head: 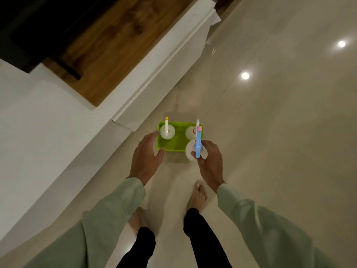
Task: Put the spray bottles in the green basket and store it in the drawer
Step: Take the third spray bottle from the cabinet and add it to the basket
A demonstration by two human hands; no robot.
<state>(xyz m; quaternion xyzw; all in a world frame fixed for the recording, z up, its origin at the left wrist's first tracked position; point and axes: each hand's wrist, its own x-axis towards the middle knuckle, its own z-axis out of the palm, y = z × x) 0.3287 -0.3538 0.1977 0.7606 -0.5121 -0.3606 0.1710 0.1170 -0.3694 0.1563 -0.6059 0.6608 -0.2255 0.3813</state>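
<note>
A green basket [178,141] rests on the tiled floor beside a white cabinet. Two white spray bottles stand inside it: one with a white and yellow trigger [167,131] at the left, one with a white head [191,132] at the right. My right hand [209,158] grips a third white bottle with a blue trigger head and pink nozzle [198,147] over the basket's near right corner. My left hand [147,157] hovers with fingers spread at the basket's near left edge, holding nothing.
The white cabinet [154,74] with a wooden top [119,45] runs diagonally at the left; its front faces the basket. My bare feet [198,196] stand just behind the basket. Glossy floor tiles [280,122] extend to the right.
</note>
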